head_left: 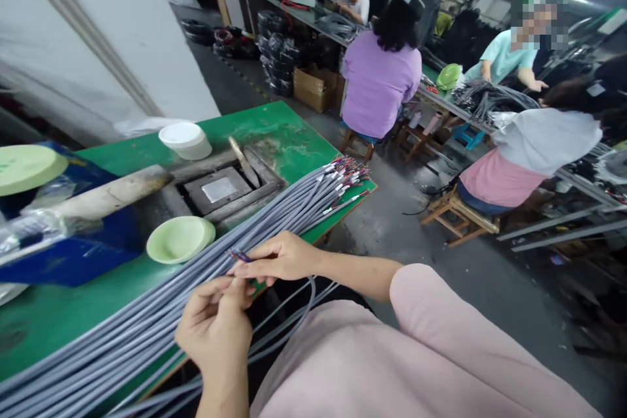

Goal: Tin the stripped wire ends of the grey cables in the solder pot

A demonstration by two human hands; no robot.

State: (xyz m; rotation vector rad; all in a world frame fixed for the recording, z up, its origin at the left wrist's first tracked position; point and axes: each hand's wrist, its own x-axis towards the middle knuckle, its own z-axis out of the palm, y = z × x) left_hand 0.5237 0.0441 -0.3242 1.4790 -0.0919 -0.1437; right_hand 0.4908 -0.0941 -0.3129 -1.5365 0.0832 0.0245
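A thick bundle of grey cables (196, 261) lies diagonally across the green table (274, 124), its stripped coloured wire ends (347, 176) fanned out at the far corner. My right hand (279, 260) pinches the coloured wire tips (240, 256) of one grey cable between thumb and fingers. My left hand (218, 326) sits just below it, fingers curled around the same cable near its end. Several loose grey cables (294, 313) loop down off the table edge under my hands.
A pale green bowl (179, 238) sits beside the bundle, a white bowl (185, 140) farther back. A metal fixture (220, 188) is set into the table, with a blue machine (73, 235) and a green disc (27, 166) at the left. Other people sit at benches across the aisle.
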